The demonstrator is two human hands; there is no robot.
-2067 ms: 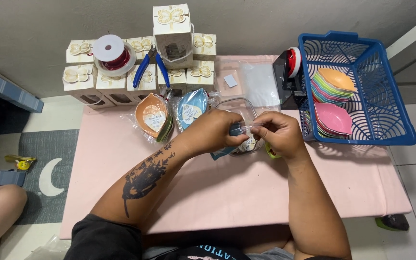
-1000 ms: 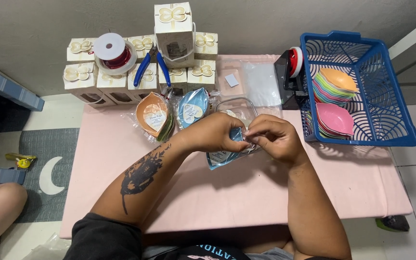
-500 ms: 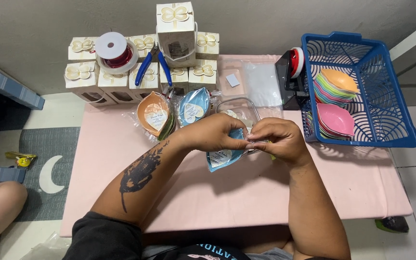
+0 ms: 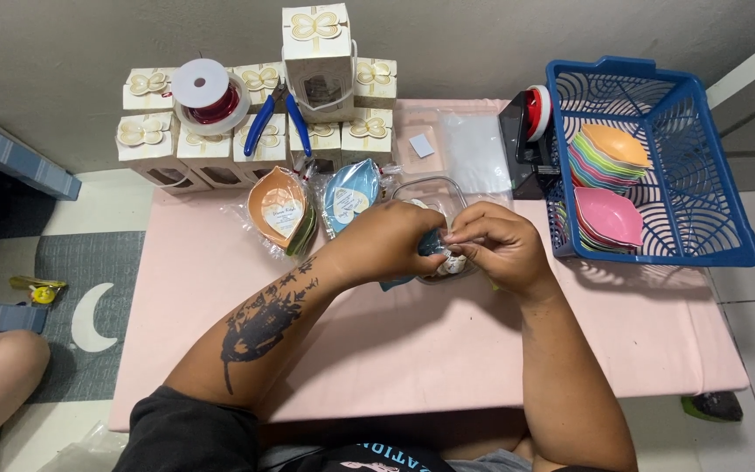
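Pinching one small blue wrapped dish [image 4: 437,253] together, the left hand [image 4: 391,240] and right hand [image 4: 491,245] work; two wrapped dishes [image 4: 316,210] sit beyond the left hand, many bare dishes [image 4: 609,179] wait beside the right hand.

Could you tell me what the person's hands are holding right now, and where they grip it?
Both the left hand and right hand pinch a small blue wrapped dish between their fingertips at its top edge; the exact grip is partly hidden.

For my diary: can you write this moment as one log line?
left hand: gripping blue leaf dish | right hand: pinching its wrap | pink table | blue basket: stacked dishes
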